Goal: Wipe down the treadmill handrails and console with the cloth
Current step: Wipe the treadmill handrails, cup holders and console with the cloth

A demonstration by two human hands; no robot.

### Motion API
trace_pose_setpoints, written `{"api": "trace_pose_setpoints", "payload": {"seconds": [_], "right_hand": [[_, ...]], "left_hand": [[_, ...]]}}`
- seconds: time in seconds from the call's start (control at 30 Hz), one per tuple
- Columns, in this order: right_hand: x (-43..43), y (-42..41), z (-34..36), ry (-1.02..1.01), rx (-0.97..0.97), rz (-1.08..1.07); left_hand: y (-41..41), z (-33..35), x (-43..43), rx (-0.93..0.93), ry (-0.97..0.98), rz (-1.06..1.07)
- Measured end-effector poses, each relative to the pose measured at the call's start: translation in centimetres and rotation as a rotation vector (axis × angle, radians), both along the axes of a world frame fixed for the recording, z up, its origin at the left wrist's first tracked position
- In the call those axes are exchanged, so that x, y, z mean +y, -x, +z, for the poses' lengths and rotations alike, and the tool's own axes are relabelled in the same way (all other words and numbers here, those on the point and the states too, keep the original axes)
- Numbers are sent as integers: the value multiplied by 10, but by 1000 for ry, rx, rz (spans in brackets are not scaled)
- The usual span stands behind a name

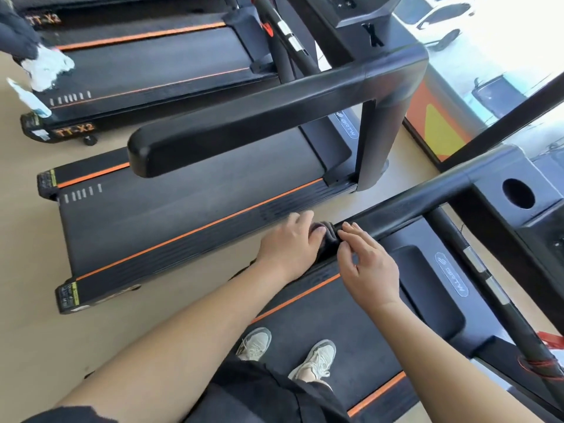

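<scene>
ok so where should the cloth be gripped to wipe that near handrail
Grip the dark cloth where it drapes over the end of the handrail, coming from above. The bar is a rounded tube, so the left hand can wrap cloth around it. The right hand pinches its edge.

Strong daylight comes in from the window [503,41] at the upper right, and the glass there is overexposed, almost white. Soft glare lies on the near handrail [406,209] and on the next treadmill's handrail [244,117]. The floor [36,239] is evenly lit with weak shadows. The picture is slightly soft overall. Straight lines bend near the edges, and the far left corner is blurred.
</scene>
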State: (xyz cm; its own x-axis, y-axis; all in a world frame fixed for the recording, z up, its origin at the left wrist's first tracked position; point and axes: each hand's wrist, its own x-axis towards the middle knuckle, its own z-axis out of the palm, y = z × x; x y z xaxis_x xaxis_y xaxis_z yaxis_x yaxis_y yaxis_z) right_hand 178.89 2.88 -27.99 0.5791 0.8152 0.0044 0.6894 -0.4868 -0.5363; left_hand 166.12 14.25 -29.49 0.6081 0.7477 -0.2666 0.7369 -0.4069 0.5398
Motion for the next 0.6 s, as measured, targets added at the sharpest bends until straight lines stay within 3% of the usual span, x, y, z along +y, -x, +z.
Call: {"api": "trace_pose_setpoints", "payload": {"seconds": [0.1,0.2,0.4,0.53,0.6], "right_hand": [[-1,1,-2,-6,12,2],[-4,-2,-4,5,20,28],[-3,0,-3,10,14,-1],[-3,-1,-2,4,-24,16],[-4,0,-4,-15,-54,26]], "left_hand": [[47,-3,-26,79,-172,-235],[75,-14,-36,122,-373,-322],[-7,6,-6,196,-25,-236],[21,3,-22,182,-191,-221],[60,-8,-33,51,-297,-242]]}}
